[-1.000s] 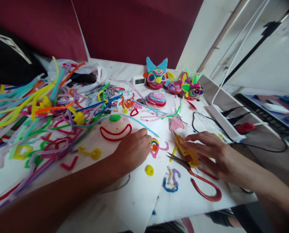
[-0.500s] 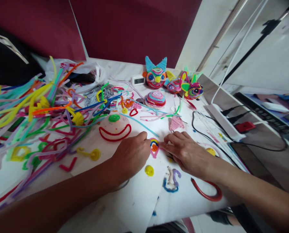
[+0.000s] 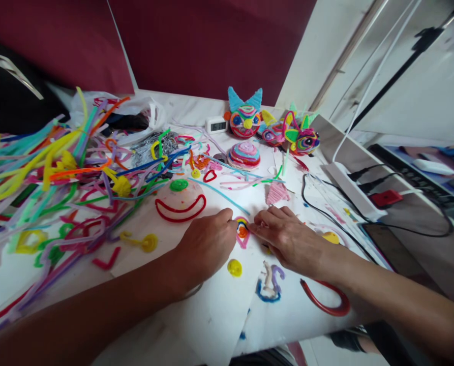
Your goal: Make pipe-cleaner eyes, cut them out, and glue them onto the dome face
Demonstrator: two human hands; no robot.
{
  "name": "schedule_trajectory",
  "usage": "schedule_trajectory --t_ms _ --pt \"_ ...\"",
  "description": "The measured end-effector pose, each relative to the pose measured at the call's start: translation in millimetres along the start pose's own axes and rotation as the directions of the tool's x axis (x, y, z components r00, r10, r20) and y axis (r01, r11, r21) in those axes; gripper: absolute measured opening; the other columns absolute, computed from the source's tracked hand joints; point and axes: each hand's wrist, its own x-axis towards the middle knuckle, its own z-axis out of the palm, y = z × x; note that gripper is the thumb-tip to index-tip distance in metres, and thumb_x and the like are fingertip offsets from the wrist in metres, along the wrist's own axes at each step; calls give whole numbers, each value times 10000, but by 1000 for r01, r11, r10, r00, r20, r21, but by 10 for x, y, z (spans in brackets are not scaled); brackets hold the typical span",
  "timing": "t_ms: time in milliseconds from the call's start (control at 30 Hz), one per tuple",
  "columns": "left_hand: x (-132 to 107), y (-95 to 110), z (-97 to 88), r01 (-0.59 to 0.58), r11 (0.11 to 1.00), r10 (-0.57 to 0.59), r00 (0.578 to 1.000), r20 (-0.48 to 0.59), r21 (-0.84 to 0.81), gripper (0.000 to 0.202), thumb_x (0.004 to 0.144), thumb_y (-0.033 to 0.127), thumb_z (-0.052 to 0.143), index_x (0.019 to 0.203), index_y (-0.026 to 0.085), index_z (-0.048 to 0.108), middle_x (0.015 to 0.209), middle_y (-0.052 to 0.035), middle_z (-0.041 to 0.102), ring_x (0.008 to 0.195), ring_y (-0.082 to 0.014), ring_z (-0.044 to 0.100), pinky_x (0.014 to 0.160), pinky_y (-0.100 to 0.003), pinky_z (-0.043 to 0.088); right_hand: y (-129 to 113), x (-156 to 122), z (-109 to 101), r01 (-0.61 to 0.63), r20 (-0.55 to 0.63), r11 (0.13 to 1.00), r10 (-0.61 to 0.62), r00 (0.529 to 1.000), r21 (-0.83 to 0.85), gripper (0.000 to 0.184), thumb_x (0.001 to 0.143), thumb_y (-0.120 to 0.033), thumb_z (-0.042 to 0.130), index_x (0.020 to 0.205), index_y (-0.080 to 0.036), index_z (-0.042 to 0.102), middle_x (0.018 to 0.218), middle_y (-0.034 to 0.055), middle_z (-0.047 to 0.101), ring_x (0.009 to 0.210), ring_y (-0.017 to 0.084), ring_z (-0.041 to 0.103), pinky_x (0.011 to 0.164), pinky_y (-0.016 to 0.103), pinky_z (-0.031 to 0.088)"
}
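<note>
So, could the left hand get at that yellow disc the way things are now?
Probably yes: the yellow disc lies uncovered on the white paper, close to the left hand, with nothing visible between them. The hand would likely have to leave the colourful looped piece first.

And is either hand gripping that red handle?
No, the left hand and right hand are at the eye-shaped piece, away from the red handle.

Place: was an indoor craft workspace
Counter [image 3: 188, 109]: was strewn with fuzzy craft stems [image 3: 61, 145]
Blue-eared figure [image 3: 245, 122]: stood at back beside digital display [image 3: 216, 124]
Power strip [image 3: 352, 192]: held plugs, right side
</note>
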Motion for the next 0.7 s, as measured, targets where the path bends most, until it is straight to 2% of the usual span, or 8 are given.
schedule_trajectory --t_ms 167,267,433,567,700 --pt "-16 -22 34 -3 998 4 1000 -3 69 296 966 207 345 890 159 627 876 -55 580 772 -152 565 685 -251 445 9 40 -51 10 25 1000 -10 1000 11 301 859 -99 499 1114 -150 651 1084 114 580 1003 236 458 863 385 323" --pt "-19 -35 38 -20 998 21 1000 -13 66 289 964 209 347 880 163 620 865 -51 578 761 -152 565 679 -256 441 26 59 -81 23 49 1000 -23 999 2 321 840 -74 503 1104 -172 657 1057 94 592 969 227 457 834 381 308" --pt "-2 -35 -25 -22 996 19 999 32 87 226 935 197 404 910 160 626 883 -55 601 804 -157 575 670 -248 427 40 93 -105 61 39 998 -60 997 -25 251 878 -132 500 1063 -183 662 1025 91 605 921 224 455 801 387 288" --pt "6 -33 -27 -12 993 4 997 75 114 253 948 204 381 894 162 625 912 -55 613 788 -164 586 632 -262 407 4 130 -134 60 85 996 -55 995 -66 242 820 -103 546 1022 -170 661 1018 85 609 932 228 461 810 393 278" --pt "-5 -6 -3 -17 992 10 998 56 122 277 963 216 353 911 171 621 910 -50 616 773 -172 596 637 -280 410 -34 142 -172 45 120 995 -35 992 -88 211 784 -91 565 955 -168 663 997 76 611 928 224 466 792 384 268"
